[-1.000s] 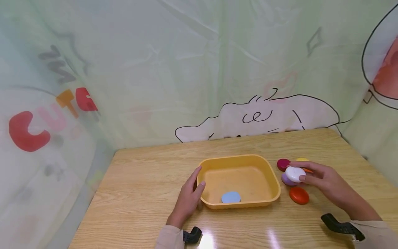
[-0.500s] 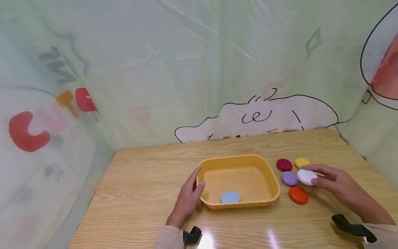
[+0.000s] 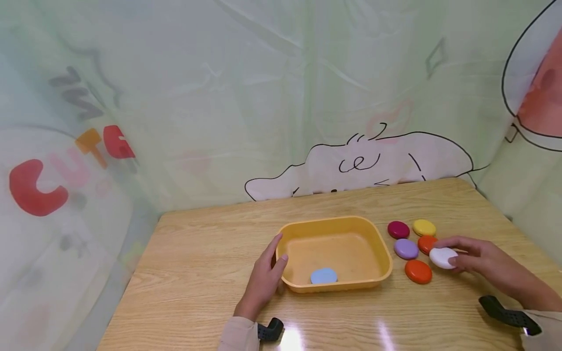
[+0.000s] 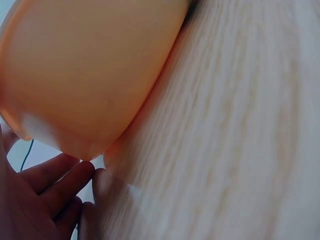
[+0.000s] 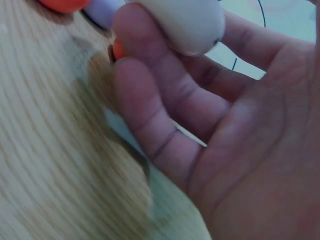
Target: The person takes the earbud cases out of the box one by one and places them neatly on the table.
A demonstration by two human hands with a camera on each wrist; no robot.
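My right hand [image 3: 485, 261] pinches a glossy white rounded disc [image 3: 442, 258] between thumb and fingers, near the table's right side. In the right wrist view the white disc [image 5: 185, 25] sits at the fingertips, partly out of frame. Close by lie an orange-red disc [image 3: 427, 244], a red-orange disc [image 3: 418, 271], a purple disc [image 3: 406, 248], a dark red disc [image 3: 398, 229] and a yellow disc [image 3: 424, 227]. My left hand [image 3: 262, 279] rests against the left end of a yellow-orange tray [image 3: 335, 287], fingers fairly straight. Inside the tray lies a light blue disc [image 3: 324, 276].
Everything stands on a wooden table [image 3: 206, 273]. A printed curtain [image 3: 210, 97] with cartoon drawings hangs behind and on both sides of it. Each wrist wears a black strap device, such as the left strap [image 3: 270, 330].
My right hand has moved right and toward me with the white disc, from above the purple disc to the table's right. The orange-red disc is now uncovered. My left hand stays at the tray.
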